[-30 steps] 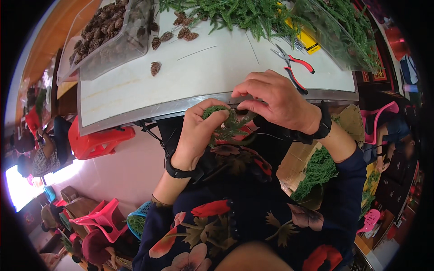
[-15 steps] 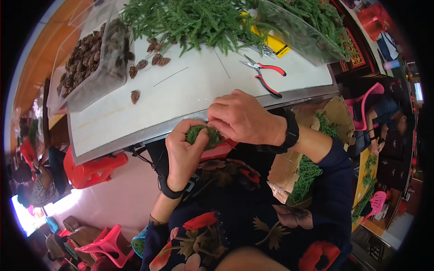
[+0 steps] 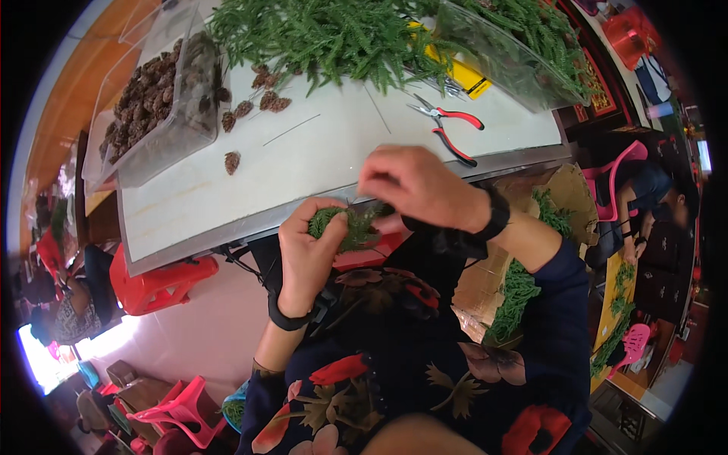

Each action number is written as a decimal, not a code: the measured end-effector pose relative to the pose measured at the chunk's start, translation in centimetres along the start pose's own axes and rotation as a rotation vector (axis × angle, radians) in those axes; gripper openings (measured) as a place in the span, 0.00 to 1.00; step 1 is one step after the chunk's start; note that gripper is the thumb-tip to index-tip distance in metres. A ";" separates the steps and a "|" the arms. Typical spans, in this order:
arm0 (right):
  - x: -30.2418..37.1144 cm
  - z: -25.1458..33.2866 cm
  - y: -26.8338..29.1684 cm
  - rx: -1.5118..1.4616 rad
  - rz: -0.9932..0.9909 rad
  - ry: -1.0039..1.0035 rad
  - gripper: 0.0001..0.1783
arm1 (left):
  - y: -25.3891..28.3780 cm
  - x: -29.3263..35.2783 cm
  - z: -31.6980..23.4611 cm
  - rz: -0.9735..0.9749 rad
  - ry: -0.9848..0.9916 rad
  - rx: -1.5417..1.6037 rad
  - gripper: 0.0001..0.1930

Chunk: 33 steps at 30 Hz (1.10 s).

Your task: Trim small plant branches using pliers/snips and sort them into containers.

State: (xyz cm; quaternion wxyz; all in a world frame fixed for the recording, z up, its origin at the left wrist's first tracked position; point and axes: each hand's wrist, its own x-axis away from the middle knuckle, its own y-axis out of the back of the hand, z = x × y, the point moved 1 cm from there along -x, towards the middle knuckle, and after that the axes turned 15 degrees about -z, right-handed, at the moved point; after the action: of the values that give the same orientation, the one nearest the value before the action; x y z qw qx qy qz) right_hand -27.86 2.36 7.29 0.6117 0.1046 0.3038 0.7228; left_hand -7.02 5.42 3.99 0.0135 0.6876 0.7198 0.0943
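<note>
Just off the table's near edge, my left hand [image 3: 305, 243] is closed round a bunched green artificial pine sprig [image 3: 350, 230], thumb pressed on its front. Up and to the right of the sprig is my right hand [image 3: 413, 184], its fingers curled and smeared by motion. Whether they pinch anything does not show. Pliers with red and black handles [image 3: 455, 116] lie spread on the white tabletop [image 3: 318, 159], beyond my right hand. Two thin wires [image 3: 292, 130] rest on the tabletop too, and several small brown pine cones [image 3: 232, 162] are scattered at the left.
A clear bin of pine cones [image 3: 144, 106] stands at the far left. Green sprigs [image 3: 326, 38] heap at the back, beside another clear bin [image 3: 516, 57] and a yellow package [image 3: 466, 79]. A cardboard box with greenery [image 3: 474, 292] sits right; a red stool [image 3: 163, 280] left. Another person's hands [image 3: 634, 246] show far right.
My right hand has come away from the sprig, up and to the right. My left hand keeps its hold in nearly the same place. The whole view has shifted slightly.
</note>
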 end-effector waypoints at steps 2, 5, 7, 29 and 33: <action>-0.4 -1.3 1.8 0.144 -0.107 0.053 0.12 | 0.2 -0.2 0.2 0.060 0.259 0.253 0.05; -0.3 -4.3 5.4 0.644 -0.257 0.218 0.24 | 0.8 -0.5 0.3 0.092 0.350 0.370 0.06; 0.5 -5.5 7.0 0.737 -0.189 0.103 0.29 | 1.1 -0.8 0.5 0.109 0.393 0.432 0.06; 1.0 -2.6 4.0 0.084 0.072 0.167 0.20 | 1.3 -1.3 0.6 0.466 0.645 0.729 0.09; 0.1 -1.5 2.1 -0.036 0.186 0.330 0.22 | 1.1 -1.0 0.0 0.520 0.698 0.781 0.12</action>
State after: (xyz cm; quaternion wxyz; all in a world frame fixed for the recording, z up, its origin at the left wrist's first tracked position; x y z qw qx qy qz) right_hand -30.36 1.81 7.30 0.4860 0.0013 0.3761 0.7889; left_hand -5.87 4.44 4.10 -0.5026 0.7240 0.4704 0.0431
